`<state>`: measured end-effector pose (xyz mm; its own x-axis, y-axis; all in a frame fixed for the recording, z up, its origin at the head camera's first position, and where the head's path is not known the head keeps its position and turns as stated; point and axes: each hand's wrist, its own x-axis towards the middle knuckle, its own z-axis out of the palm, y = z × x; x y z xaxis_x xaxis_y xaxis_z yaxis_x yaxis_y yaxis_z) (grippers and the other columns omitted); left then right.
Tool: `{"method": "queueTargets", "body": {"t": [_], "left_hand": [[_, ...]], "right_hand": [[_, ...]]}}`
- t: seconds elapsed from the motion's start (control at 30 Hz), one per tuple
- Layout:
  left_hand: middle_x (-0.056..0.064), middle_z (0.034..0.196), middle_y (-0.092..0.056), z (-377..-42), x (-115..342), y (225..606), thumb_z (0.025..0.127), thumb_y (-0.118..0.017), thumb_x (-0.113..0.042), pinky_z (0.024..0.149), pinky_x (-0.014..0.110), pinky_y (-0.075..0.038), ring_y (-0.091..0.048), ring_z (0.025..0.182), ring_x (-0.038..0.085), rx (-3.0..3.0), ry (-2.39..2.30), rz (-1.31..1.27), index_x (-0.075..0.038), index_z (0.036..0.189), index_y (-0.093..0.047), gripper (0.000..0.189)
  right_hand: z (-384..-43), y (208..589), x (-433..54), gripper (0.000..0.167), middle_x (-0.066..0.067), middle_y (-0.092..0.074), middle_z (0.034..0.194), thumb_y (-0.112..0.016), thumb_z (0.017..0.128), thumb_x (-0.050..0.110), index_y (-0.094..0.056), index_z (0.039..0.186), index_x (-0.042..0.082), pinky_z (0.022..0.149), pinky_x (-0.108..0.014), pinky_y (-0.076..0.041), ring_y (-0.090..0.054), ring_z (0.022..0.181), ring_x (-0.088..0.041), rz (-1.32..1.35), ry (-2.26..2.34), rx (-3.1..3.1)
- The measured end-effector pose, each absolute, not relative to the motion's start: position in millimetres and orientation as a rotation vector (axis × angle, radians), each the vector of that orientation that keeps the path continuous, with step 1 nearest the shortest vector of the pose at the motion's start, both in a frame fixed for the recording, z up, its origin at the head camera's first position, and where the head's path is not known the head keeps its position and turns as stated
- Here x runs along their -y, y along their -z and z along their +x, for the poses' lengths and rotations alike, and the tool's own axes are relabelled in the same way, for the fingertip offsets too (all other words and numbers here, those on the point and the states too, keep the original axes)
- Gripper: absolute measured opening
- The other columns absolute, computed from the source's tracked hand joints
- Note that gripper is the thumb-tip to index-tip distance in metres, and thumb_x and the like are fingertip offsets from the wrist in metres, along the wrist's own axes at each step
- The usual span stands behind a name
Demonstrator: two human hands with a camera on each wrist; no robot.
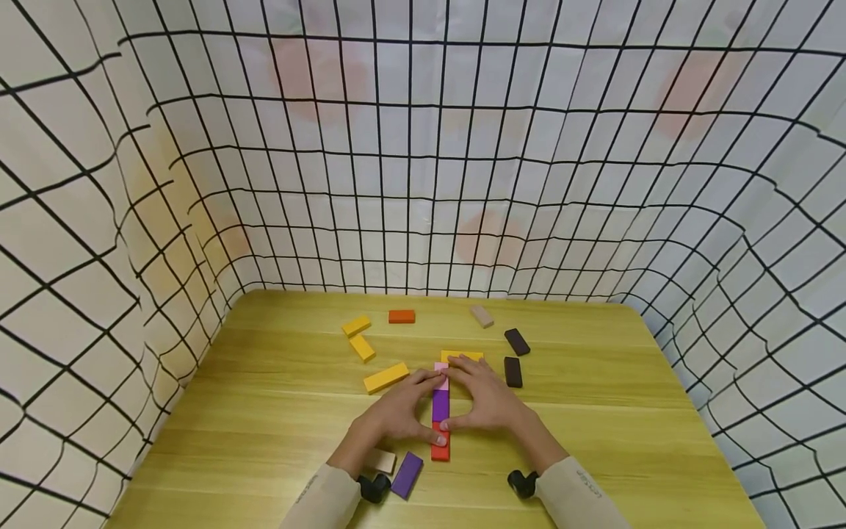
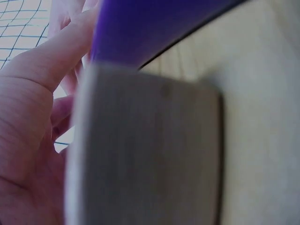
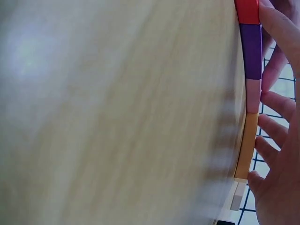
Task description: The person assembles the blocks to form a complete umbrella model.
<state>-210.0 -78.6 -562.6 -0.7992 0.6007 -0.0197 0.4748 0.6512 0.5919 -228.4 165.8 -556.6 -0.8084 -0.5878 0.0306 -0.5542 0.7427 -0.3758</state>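
A column of small flat blocks lies on the table: a pink block (image 1: 441,377), a purple block (image 1: 440,405) and a red block (image 1: 440,451), end to end. At its far end a yellow block (image 1: 471,355) lies crosswise, reaching right. My left hand (image 1: 399,408) rests its thumb on the red block and its fingertips by the pink one. From the other side, my right hand (image 1: 487,397) has its thumb near the red-purple joint and its fingers at the pink and yellow blocks. In the right wrist view, those fingers lie along the yellow block (image 3: 247,147).
Loose yellow blocks (image 1: 386,378) and an orange block (image 1: 402,317) lie left and far. Toward the right are a beige block (image 1: 482,316) and dark blocks (image 1: 512,372). Beside my left wrist lie a loose purple block (image 1: 407,475) and a cream block (image 1: 381,461). Grid-patterned cloth (image 1: 423,176) surrounds the table.
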Motion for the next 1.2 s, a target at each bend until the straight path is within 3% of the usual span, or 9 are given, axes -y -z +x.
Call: {"method": "queueTargets", "body": {"t": [0.63, 0.83, 1.2], "left_hand": [[-0.001, 0.17, -0.027, -201.3, 84.2, 557.1, 0.082, -0.075, -0.069, 0.121, 0.056, -0.037, -0.032, 0.155, 0.028, -2.647, -0.913, 0.888, -0.025, 0.164, -0.031, 0.103], [-0.002, 0.166, -0.036, -203.1, 94.8, 553.2, 0.086, -0.074, -0.064, 0.119, 0.055, -0.039, -0.038, 0.152, 0.028, -2.684, -1.014, 0.824, -0.027, 0.16, -0.04, 0.089], [0.004, 0.159, -0.047, -219.7, 128.5, 553.9, 0.086, -0.081, -0.051, 0.118, 0.053, -0.042, -0.046, 0.146, 0.031, -2.903, -0.904, 0.697, -0.018, 0.153, -0.052, 0.08]], "right_hand": [[-229.1, 556.5, -164.7, 0.105, -0.002, -0.034, 0.168, -0.062, 0.077, 0.087, -0.042, 0.159, 0.025, 0.128, -0.061, -0.015, -0.027, 0.158, -0.027, -0.964, 0.513, -2.848], [-228.2, 556.3, -164.4, 0.107, -0.002, -0.033, 0.168, -0.062, 0.076, 0.088, -0.04, 0.16, 0.025, 0.128, -0.06, -0.015, -0.027, 0.158, -0.028, -0.956, 0.492, -2.847], [-231.8, 560.9, -166.2, 0.109, 0.002, -0.03, 0.169, -0.062, 0.073, 0.091, -0.04, 0.159, 0.029, 0.13, -0.056, -0.013, -0.024, 0.159, -0.026, -0.905, 0.477, -2.839]]}}
